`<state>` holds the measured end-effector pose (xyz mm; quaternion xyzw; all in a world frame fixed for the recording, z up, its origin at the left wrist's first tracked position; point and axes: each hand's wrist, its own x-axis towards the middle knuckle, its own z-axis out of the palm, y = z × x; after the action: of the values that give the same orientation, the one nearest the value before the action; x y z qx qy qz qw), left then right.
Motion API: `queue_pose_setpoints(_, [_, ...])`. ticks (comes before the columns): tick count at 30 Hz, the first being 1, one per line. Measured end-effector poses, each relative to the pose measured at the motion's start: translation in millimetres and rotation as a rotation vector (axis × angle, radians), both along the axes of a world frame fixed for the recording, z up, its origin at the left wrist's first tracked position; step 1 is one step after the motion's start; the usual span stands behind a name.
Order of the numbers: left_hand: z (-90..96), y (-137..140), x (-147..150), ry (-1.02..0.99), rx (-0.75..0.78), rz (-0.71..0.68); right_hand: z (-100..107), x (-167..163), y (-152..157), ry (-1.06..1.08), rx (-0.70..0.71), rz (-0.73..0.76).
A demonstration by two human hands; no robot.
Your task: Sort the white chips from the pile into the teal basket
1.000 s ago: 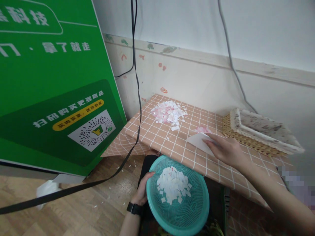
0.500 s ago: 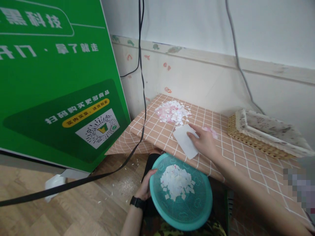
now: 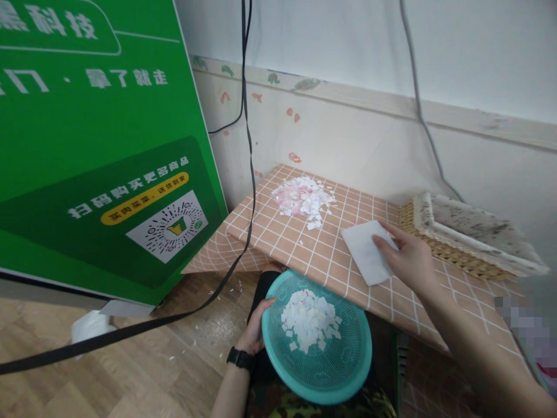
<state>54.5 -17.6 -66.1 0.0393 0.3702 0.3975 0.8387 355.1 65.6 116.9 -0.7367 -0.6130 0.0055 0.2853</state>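
Observation:
My left hand (image 3: 257, 328) grips the left rim of a teal plastic colander (image 3: 348, 371), which rests over my lap beside the table edge. Inside it lies a heap of small white paper pieces (image 3: 310, 319). A flat white card (image 3: 368, 255) is pinched in my right hand (image 3: 407, 255), thumb on top, held slanted over the tabletop. Whether the card's lower edge touches the cloth I cannot tell. Further back on the table is a pile of white and pink paper scraps (image 3: 302, 197), left of the card.
A brown checked cloth covers the table (image 3: 322, 244). At its right stands a wicker basket (image 3: 478, 261) with a fabric lining. A black strap (image 3: 248, 174) hangs in front of the table's left side. The green panel (image 3: 108, 145) rises at left; bits of paper lie on the floor.
My right hand has moved right with the white card, away from the paper pile. The pink scraps beside that hand are no longer visible. My left hand keeps hold of the colander.

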Motion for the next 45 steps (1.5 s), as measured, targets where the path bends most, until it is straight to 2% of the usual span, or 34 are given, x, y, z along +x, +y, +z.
queue_pose_setpoints(4, [0.0,-1,2,0.032,0.0,0.014,-4,-48,1,0.075,0.037,0.205])
queue_pose_setpoints(8, [-3.7,-1,0,0.048,0.003,0.019,-17,-78,7,0.112,0.0,0.297])
queue_pose_setpoints(10, [-5.3,-1,-2,0.041,0.006,0.021,-21,-76,9,0.101,-0.007,0.277])
queue_pose_setpoints(13, [-6.3,0,-4,0.037,0.009,0.022,-20,-54,11,0.018,0.012,0.182])
queue_pose_setpoints(17, [-6.3,1,-4,0.028,-0.014,-0.002,-8,-12,11,-0.089,-0.005,0.009])
queue_pose_setpoints(19, [-6.0,1,-3,0.024,-0.02,-0.009,0,2,14,-0.113,-0.01,-0.026])
queue_pose_setpoints(21, [-5.4,1,-2,0.03,-0.021,-0.009,7,6,19,-0.103,0.004,0.012])
queue_pose_setpoints(24, [-3.7,1,-1,0.046,-0.019,-0.006,12,-7,33,-0.093,0.033,0.113])
queue_pose_setpoints(30, [-3.1,-1,-4,0.067,0.014,0.04,8,-39,63,-0.119,-0.008,0.203])
queue_pose_setpoints(36, [-2.0,0,-7,0.062,0.013,0.041,13,-32,66,-0.072,-0.099,0.347])
queue_pose_setpoints(41, [-2.9,2,-6,0.044,-0.012,0.019,12,-29,68,-0.029,-0.067,0.36])
queue_pose_setpoints(45, [-5.2,2,-6,0.059,-0.019,0.039,16,-30,67,-0.019,-0.153,0.454])
